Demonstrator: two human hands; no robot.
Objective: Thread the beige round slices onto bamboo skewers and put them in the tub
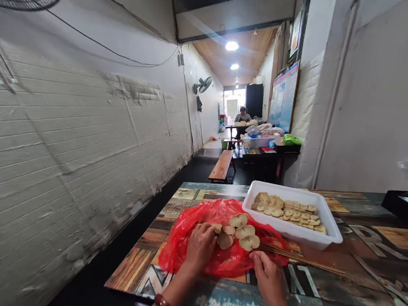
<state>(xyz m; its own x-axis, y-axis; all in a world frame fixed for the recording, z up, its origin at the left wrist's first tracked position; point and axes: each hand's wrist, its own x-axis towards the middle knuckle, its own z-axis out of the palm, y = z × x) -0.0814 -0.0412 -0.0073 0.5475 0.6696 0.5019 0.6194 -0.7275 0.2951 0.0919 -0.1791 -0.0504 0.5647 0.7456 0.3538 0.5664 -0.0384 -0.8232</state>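
My left hand [201, 243] reaches over a red plastic bag [185, 249], its fingers curled on a pale round slice [216, 228] among other loose slices [225, 240]. To its right, my right hand [267, 273] pinches the near end of a skewer of slices [245, 232]. Several slices overlap in a slanting row on it, above the bag. The stick itself is mostly hidden by the slices and fingers. Thin bare sticks [298, 257] lie on the table just beyond my right hand, partly over the bag.
A white plastic tub [327, 236] behind the bag holds rows of skewered slices [286, 210]. Scissors [391, 287] lie on the patterned table [245, 305] at the right, near a black tray [407, 208]. A bench [222, 165] and a seated person [243, 114] are farther back.
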